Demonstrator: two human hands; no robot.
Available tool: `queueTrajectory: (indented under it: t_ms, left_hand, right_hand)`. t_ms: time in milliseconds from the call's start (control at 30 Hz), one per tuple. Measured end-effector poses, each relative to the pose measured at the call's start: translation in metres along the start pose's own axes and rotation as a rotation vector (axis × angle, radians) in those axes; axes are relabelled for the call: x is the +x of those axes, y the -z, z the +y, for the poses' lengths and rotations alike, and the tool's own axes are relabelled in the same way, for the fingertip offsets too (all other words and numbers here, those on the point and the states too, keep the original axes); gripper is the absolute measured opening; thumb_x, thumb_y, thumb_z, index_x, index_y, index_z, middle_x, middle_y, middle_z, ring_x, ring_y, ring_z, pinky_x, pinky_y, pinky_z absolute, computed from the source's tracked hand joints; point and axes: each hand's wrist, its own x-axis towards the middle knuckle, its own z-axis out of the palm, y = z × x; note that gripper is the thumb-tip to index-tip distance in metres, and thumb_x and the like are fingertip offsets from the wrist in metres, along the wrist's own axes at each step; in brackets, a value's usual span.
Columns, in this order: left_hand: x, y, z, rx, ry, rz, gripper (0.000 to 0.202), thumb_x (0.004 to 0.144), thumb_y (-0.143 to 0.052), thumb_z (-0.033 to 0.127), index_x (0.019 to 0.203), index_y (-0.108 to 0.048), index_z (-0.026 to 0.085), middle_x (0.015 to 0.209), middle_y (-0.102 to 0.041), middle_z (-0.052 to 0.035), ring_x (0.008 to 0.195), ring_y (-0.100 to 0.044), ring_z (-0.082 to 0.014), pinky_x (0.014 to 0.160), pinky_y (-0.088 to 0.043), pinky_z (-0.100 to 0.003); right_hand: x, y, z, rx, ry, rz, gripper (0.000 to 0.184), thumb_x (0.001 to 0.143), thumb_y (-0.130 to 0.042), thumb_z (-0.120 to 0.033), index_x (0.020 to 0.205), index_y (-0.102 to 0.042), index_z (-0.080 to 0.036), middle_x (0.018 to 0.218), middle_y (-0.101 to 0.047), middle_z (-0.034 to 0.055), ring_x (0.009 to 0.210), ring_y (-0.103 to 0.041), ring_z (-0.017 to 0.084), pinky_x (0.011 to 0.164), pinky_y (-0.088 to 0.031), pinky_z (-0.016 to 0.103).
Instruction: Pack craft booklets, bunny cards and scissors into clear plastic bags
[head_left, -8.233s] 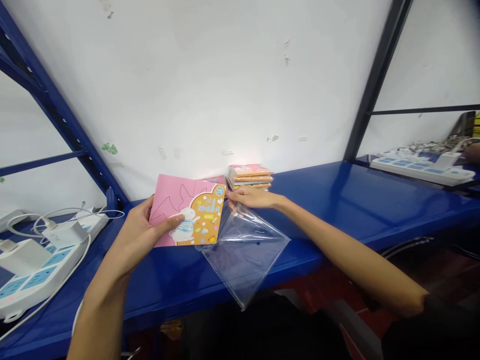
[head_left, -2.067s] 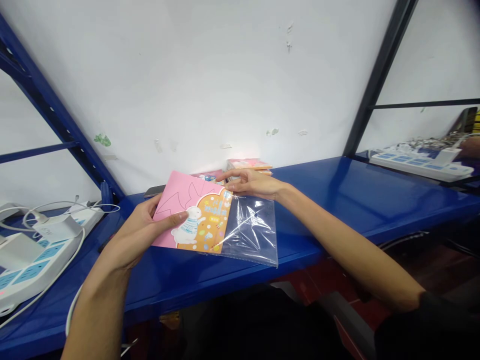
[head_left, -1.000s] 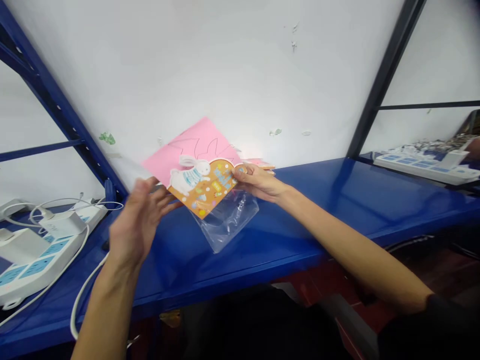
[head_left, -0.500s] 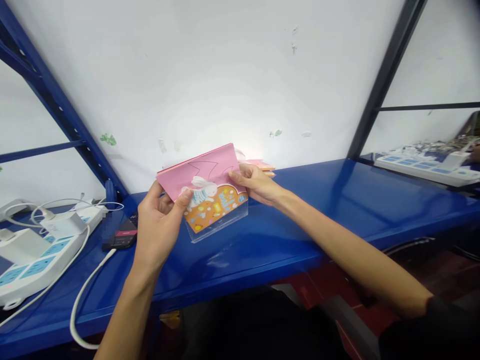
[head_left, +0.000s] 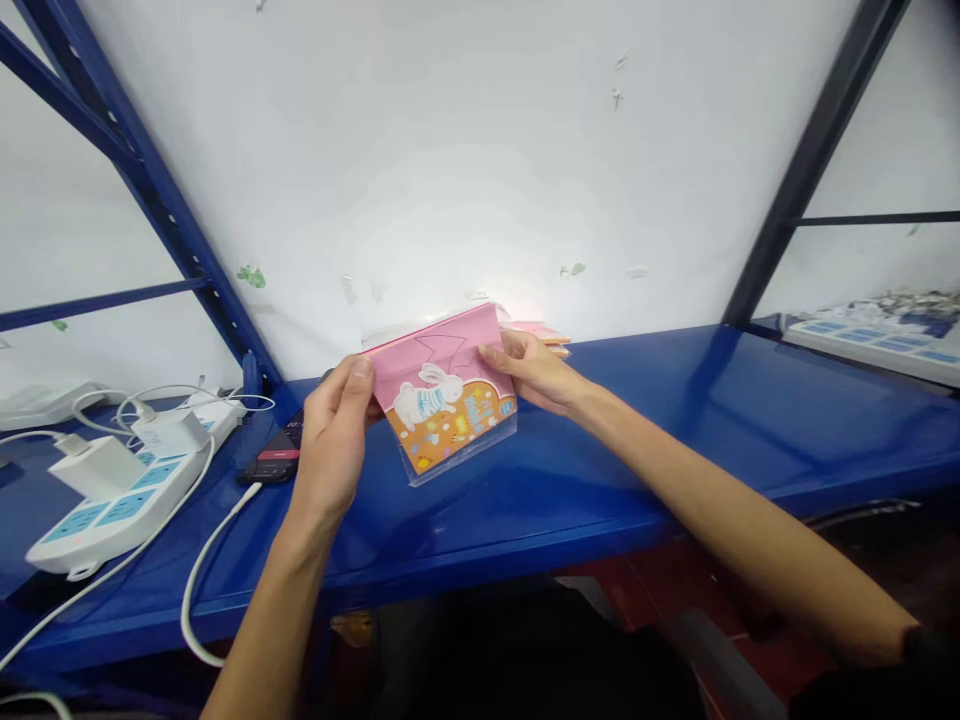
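Note:
A stack of pink paper sheets (head_left: 465,330) is held up in front of me, tilted, with an orange card showing a white rabbit (head_left: 431,400) at its front. A clear plastic bag (head_left: 469,448) surrounds its lower part, and clear film shows behind the top edge. My left hand (head_left: 337,420) pinches the upper left corner, thumb in front and fingers mostly hidden behind. My right hand (head_left: 536,370) grips the right edge, its thumb on the front. Behind my right hand lie more pink and orange packs (head_left: 551,335), partly hidden.
A blue table (head_left: 637,420) stands against a white wall. On the left are a phone (head_left: 274,455) with a white cable and a white power strip (head_left: 120,515) with plugged-in chargers. Another power strip (head_left: 877,345) lies at the far right, beyond a dark post (head_left: 817,160).
My left thumb has moved from the rabbit up to the stack's upper left corner. The sheets sit slightly deeper in the bag. The whole view has shifted, moving things rightward in it.

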Motion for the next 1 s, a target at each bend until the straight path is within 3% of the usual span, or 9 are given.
queueTrajectory:
  t_ms: [200, 367, 500, 600, 700, 767, 833, 900, 1000]
  left_hand:
    - [0.002, 0.008, -0.005, 0.106, 0.068, 0.001, 0.029, 0.089, -0.073, 0.049, 0.096, -0.07, 0.021, 0.078, -0.072, 0.0001, 0.066, -0.063, -0.0145, 0.063, -0.048, -0.023]
    - [0.002, 0.005, -0.006, 0.169, 0.037, 0.038, 0.033, 0.093, -0.066, 0.052, 0.102, -0.071, 0.021, 0.073, -0.069, 0.0009, 0.065, -0.062, -0.0151, 0.062, -0.048, -0.024]
    - [0.002, 0.002, 0.001, 0.301, 0.046, 0.004, 0.037, 0.087, -0.073, 0.048, 0.112, -0.071, 0.021, 0.066, -0.064, 0.003, 0.065, -0.062, -0.0157, 0.061, -0.049, -0.023]
    - [0.003, 0.007, 0.005, 0.411, 0.057, -0.023, 0.04, 0.077, -0.082, 0.038, 0.112, -0.074, 0.02, 0.07, -0.068, 0.0018, 0.066, -0.064, -0.016, 0.058, -0.05, -0.022]
    - [0.006, 0.019, 0.007, 0.447, 0.019, 0.003, 0.031, 0.078, -0.081, 0.036, 0.104, -0.077, 0.02, 0.083, -0.075, -0.0016, 0.072, -0.065, -0.0161, 0.062, -0.052, -0.022]
    - [0.008, 0.027, 0.007, 0.42, 0.023, 0.021, 0.03, 0.078, -0.082, 0.036, 0.103, -0.078, 0.021, 0.087, -0.076, -0.0021, 0.075, -0.066, -0.0164, 0.065, -0.053, -0.023]
    - [0.01, 0.033, 0.007, 0.392, 0.042, 0.026, 0.031, 0.076, -0.083, 0.037, 0.103, -0.077, 0.022, 0.083, -0.075, -0.001, 0.074, -0.065, -0.0162, 0.065, -0.052, -0.023]
    - [0.011, 0.035, 0.006, 0.368, 0.062, 0.011, 0.032, 0.076, -0.084, 0.037, 0.103, -0.076, 0.022, 0.08, -0.073, 0.0001, 0.072, -0.063, -0.0159, 0.064, -0.051, -0.023]
    - [0.011, 0.032, 0.005, 0.351, 0.084, -0.01, 0.03, 0.077, -0.083, 0.036, 0.102, -0.075, 0.022, 0.08, -0.072, 0.0005, 0.073, -0.062, -0.0155, 0.064, -0.05, -0.022]
  right_hand:
    - [-0.001, -0.002, 0.003, 0.002, -0.011, -0.013, 0.029, 0.077, -0.087, -0.037, 0.096, -0.073, -0.02, 0.105, -0.076, 0.007, 0.099, -0.069, 0.022, 0.1, -0.055, 0.038]
    - [-0.002, -0.004, 0.003, -0.016, -0.014, -0.016, 0.029, 0.077, -0.086, -0.038, 0.098, -0.074, -0.021, 0.107, -0.076, 0.0066, 0.1, -0.07, 0.022, 0.101, -0.054, 0.039]
    - [0.0, -0.002, 0.009, -0.255, -0.018, -0.003, 0.04, 0.081, -0.082, -0.05, 0.106, -0.074, -0.02, 0.111, -0.076, 0.0095, 0.1, -0.069, 0.024, 0.092, -0.057, 0.04]
    - [0.004, 0.003, 0.015, -0.401, 0.023, -0.038, 0.062, 0.096, -0.048, -0.072, 0.118, -0.071, -0.018, 0.116, -0.074, 0.0134, 0.107, -0.067, 0.027, 0.092, -0.056, 0.04]
    - [0.008, 0.014, 0.023, -0.629, 0.096, -0.078, 0.083, 0.105, 0.002, -0.061, 0.135, -0.061, -0.016, 0.117, -0.074, 0.0151, 0.108, -0.068, 0.024, 0.093, -0.055, 0.04]
    - [0.009, 0.022, 0.03, -0.955, 0.15, -0.045, 0.071, 0.109, -0.005, -0.051, 0.132, -0.062, -0.016, 0.114, -0.074, 0.0154, 0.103, -0.068, 0.025, 0.091, -0.053, 0.041]
    - [0.007, 0.027, 0.037, -1.182, 0.194, -0.049, 0.047, 0.109, -0.029, -0.042, 0.124, -0.066, -0.017, 0.116, -0.073, 0.0145, 0.104, -0.066, 0.026, 0.094, -0.05, 0.043]
    - [0.005, 0.027, 0.043, -1.255, 0.219, -0.106, 0.03, 0.104, -0.047, -0.031, 0.121, -0.068, -0.018, 0.123, -0.071, 0.0137, 0.11, -0.064, 0.026, 0.099, -0.045, 0.044]
    - [0.002, 0.023, 0.048, -1.361, 0.249, -0.136, 0.028, 0.1, -0.048, -0.019, 0.119, -0.069, -0.017, 0.125, -0.07, 0.0141, 0.112, -0.06, 0.027, 0.101, -0.042, 0.044]
